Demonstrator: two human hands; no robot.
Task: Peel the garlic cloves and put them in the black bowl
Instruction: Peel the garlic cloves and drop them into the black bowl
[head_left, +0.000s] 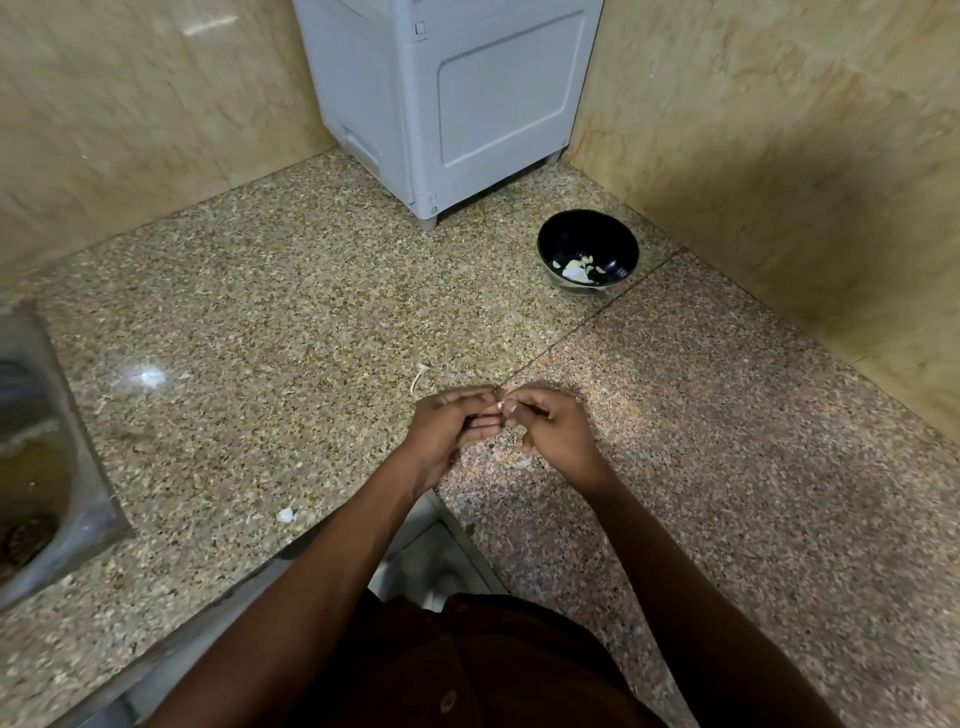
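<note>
Left hand and right hand meet fingertip to fingertip over the granite counter, curled fingers of both pinching one small garlic clove between them — farther back, black bowl near the wall corner, pale peeled cloves inside

We saw soft, even indoor light, fairly dim. A white glare spot sat on the countertop at nine o'clock, a fainter streak on the wall at eleven, so the light came from above. The right wall fell into shadow at three o'clock. The hands, left hand and right hand, looked slightly soft with blur. Straight edges bowed outward toward the borders, and the sink at nine o'clock was smeared and stretched.
</note>
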